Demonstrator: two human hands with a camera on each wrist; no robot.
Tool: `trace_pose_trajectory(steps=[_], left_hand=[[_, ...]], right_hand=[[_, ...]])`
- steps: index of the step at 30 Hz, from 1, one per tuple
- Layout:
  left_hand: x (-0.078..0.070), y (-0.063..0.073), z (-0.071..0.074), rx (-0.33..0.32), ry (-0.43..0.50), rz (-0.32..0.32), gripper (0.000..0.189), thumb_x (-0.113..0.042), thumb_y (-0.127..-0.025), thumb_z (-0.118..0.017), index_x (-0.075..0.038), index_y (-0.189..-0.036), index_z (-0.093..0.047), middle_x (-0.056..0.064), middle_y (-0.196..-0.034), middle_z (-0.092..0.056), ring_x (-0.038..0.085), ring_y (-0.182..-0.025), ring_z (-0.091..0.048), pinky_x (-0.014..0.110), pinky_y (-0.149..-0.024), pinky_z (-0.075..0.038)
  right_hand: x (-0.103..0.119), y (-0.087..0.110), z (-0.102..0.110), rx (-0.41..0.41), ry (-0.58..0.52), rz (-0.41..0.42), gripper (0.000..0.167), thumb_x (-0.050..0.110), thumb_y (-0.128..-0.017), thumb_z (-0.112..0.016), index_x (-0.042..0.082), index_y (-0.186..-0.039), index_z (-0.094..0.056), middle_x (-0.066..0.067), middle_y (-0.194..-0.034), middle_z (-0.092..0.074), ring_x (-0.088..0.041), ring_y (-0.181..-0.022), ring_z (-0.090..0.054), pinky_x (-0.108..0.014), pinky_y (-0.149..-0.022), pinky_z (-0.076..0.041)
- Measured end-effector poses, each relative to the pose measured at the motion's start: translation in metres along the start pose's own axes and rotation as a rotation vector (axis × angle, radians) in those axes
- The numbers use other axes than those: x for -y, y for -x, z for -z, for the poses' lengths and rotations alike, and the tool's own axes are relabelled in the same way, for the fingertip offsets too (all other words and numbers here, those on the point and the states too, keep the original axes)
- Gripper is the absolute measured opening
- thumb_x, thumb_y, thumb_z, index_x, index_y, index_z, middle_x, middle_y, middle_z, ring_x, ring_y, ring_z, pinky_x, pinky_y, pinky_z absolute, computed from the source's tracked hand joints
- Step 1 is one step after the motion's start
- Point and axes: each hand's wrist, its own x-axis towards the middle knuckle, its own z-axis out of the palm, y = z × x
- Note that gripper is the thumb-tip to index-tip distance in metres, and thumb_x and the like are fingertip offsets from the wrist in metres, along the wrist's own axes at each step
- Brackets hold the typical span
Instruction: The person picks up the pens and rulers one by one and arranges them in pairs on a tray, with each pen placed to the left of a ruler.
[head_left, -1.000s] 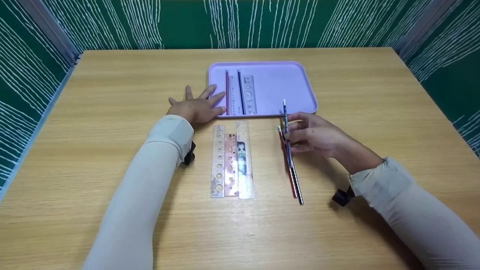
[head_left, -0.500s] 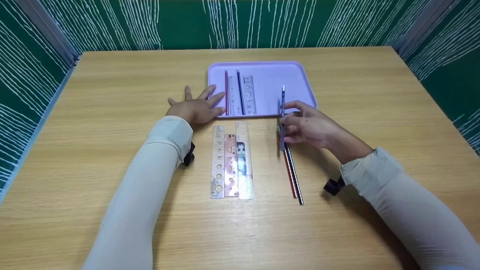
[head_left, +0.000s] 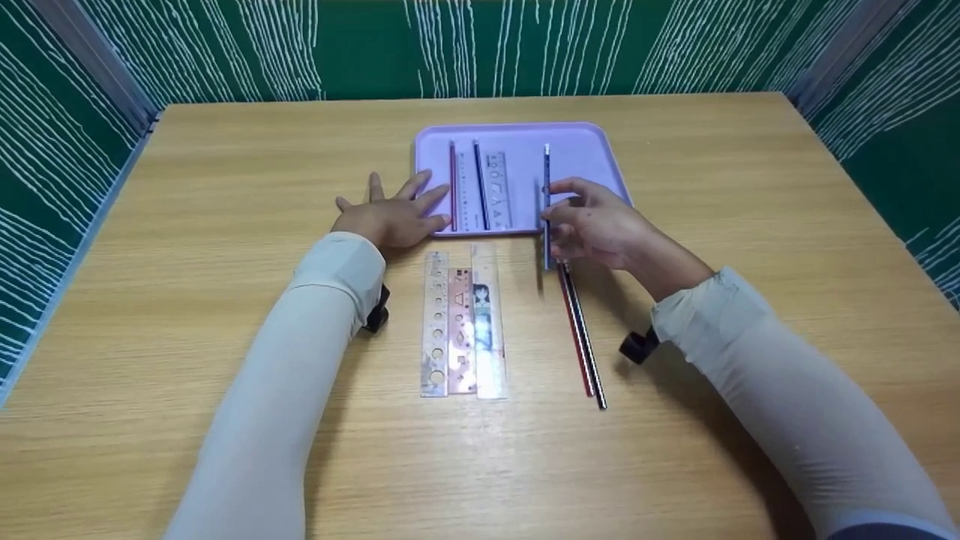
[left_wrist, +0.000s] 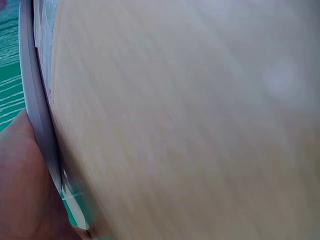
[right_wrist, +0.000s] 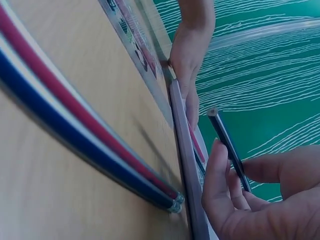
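Note:
My right hand [head_left: 596, 223] pinches a dark blue pencil [head_left: 547, 180] between thumb and fingers, over the near edge of the purple tray [head_left: 574, 142]. In the right wrist view that pencil [right_wrist: 229, 142] is held clear of the tray. My left hand [head_left: 394, 217] lies with fingers spread at the tray's near left corner, its fingertips on the rim. Inside the tray, from the left, are a red pencil [head_left: 453, 187], a clear ruler [head_left: 468, 191], a dark pencil [head_left: 481, 184] and a clear stencil ruler [head_left: 499, 189].
In front of the tray, three rulers lie side by side: one with round holes [head_left: 435, 330], a pink one [head_left: 461, 330] and a clear one with a printed figure [head_left: 489, 330]. To their right, a red pencil [head_left: 576, 337] and a black-and-white pencil [head_left: 589, 345] lie together.
My right hand has lifted the dark blue pencil off the other two and carried it forward and left to the tray's near edge. My left hand has stayed in place.

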Motion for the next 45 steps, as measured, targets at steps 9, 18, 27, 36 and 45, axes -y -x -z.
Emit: trace_pose_trajectory(steps=[9, 18, 27, 36, 45], left_hand=[[-0.001, -0.001, -0.001, 0.003, 0.008, 0.000, 0.065, -0.078, -0.097, -0.024, -0.065, -0.151, 0.009, -0.025, -0.163, 0.031, 0.046, -0.146, 0.037, 0.088, -0.099, 0.019], [0.001, -0.001, -0.001, -0.003, -0.008, -0.004, 0.065, -0.079, -0.097, -0.023, -0.064, -0.152, 0.009, -0.025, -0.163, 0.031, 0.047, -0.147, 0.036, 0.089, -0.099, 0.017], [0.000, -0.001, -0.003, -0.022, -0.007, -0.014, 0.064, -0.078, -0.097, -0.023, -0.065, -0.151, 0.008, -0.025, -0.164, 0.030, 0.048, -0.148, 0.034, 0.089, -0.099, 0.016], [0.000, -0.002, -0.002, -0.011, -0.007, -0.011, 0.066, -0.078, -0.097, -0.023, -0.062, -0.154, 0.009, -0.023, -0.165, 0.029, 0.049, -0.148, 0.033, 0.089, -0.099, 0.016], [0.000, -0.001, 0.000, -0.017, 0.005, -0.011, 0.066, -0.077, -0.098, -0.025, -0.062, -0.153, 0.007, -0.024, -0.165, 0.028, 0.049, -0.148, 0.033, 0.089, -0.100, 0.017]], right_hand=[[0.007, -0.019, -0.002, -0.057, 0.053, 0.005, 0.050, 0.014, -0.105, -0.056, 0.016, -0.152, -0.041, -0.012, -0.128, -0.052, -0.021, -0.091, -0.062, -0.028, -0.072, -0.059], [0.022, -0.035, -0.008, -0.119, 0.108, -0.058, 0.047, 0.019, -0.107, -0.054, 0.025, -0.152, -0.043, -0.008, -0.138, -0.050, -0.027, -0.118, -0.060, -0.036, -0.093, -0.059], [0.027, -0.051, -0.008, -0.152, 0.131, -0.090, 0.044, 0.019, -0.107, -0.052, 0.027, -0.150, -0.045, -0.006, -0.136, -0.054, -0.026, -0.116, -0.060, -0.036, -0.095, -0.057], [0.030, -0.070, -0.013, -0.189, 0.191, -0.094, 0.047, 0.016, -0.107, -0.051, 0.028, -0.152, -0.044, -0.005, -0.135, -0.055, -0.023, -0.117, -0.060, -0.033, -0.094, -0.057], [0.033, -0.077, -0.019, -0.213, 0.246, -0.079, 0.047, 0.012, -0.107, -0.050, 0.024, -0.151, -0.044, -0.007, -0.133, -0.056, -0.022, -0.116, -0.061, -0.032, -0.093, -0.057]])
